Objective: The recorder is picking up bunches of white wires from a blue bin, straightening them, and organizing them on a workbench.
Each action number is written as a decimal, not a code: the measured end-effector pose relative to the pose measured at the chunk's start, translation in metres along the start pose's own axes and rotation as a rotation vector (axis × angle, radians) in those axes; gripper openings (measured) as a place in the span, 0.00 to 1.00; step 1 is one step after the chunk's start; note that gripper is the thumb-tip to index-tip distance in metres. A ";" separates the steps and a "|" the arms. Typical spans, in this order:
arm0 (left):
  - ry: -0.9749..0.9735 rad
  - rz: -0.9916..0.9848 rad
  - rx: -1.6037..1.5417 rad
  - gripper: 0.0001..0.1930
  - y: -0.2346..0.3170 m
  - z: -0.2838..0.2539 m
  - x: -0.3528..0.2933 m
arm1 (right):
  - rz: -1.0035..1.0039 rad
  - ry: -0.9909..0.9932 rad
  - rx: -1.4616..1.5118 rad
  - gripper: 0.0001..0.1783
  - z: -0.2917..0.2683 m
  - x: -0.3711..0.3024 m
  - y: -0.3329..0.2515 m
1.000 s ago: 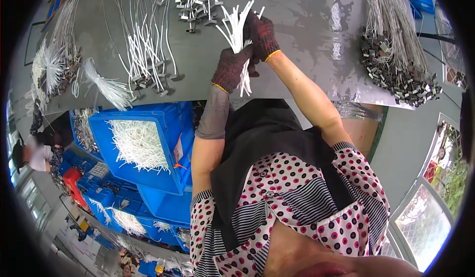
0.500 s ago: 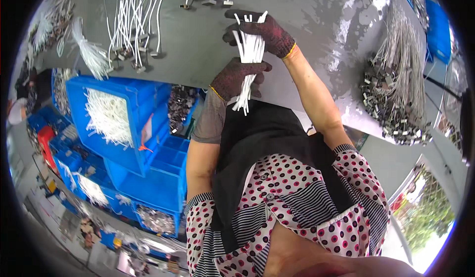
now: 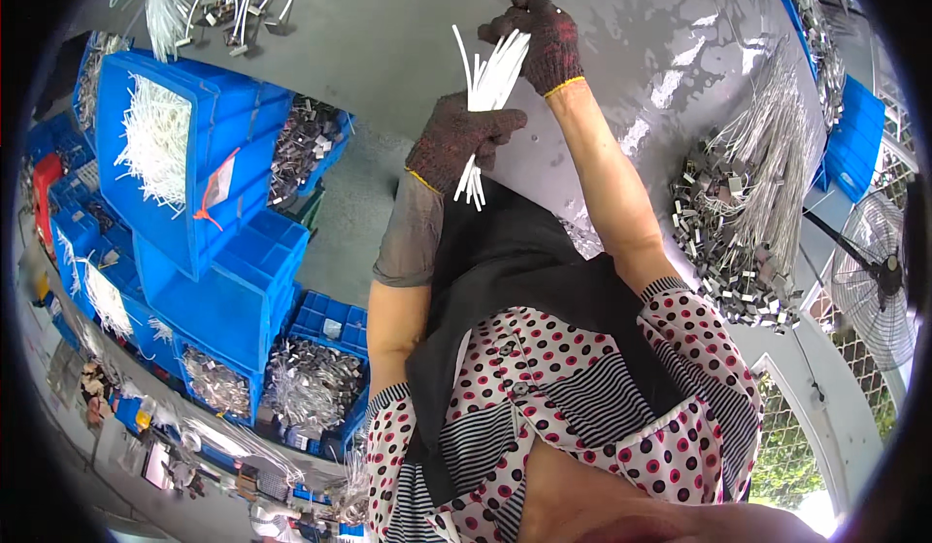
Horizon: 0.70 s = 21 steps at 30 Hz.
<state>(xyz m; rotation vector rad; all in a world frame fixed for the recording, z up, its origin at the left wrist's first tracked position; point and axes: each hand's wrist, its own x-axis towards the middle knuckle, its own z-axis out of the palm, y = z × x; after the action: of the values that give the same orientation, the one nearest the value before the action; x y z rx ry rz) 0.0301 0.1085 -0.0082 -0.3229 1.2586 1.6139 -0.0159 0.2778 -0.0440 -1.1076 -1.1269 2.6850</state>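
Note:
Both my hands wear dark reddish-brown knit gloves with yellow cuffs. My left hand (image 3: 464,137) is closed around the lower part of a bundle of thin white tubes (image 3: 495,79). Their upper ends fan out, with one strand leaning away to the left, and the lower ends poke out below my fist. At the top right of the bundle, my right hand (image 3: 544,38) has its fingers apart, and the tube ends lie in front of its palm and thumb. The bundle is held over the near edge of the grey table (image 3: 388,38).
A blue bin (image 3: 184,218) of white tubes (image 3: 155,145) stands at left, beside another blue bin with small dark metal parts (image 3: 306,145). Wire strands with metal ends (image 3: 728,223) are heaped on the table's right. A fan (image 3: 879,276) stands beyond. More wired pieces (image 3: 238,4) lie far left.
My right thumb has come off the front of the bundle, and the right hand has shifted slightly up and right. The view has turned, so the table items sit higher and the bins further left.

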 end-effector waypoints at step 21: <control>0.382 0.293 -0.486 0.13 -0.197 -0.110 -0.150 | -0.191 -0.400 -1.122 0.10 -0.006 -0.131 0.187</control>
<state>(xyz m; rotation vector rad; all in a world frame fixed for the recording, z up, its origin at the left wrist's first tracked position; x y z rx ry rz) 0.2204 -0.0782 -0.0579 -0.8099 1.2155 2.1844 0.1297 0.1064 -0.0861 -0.3710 -2.7759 2.0616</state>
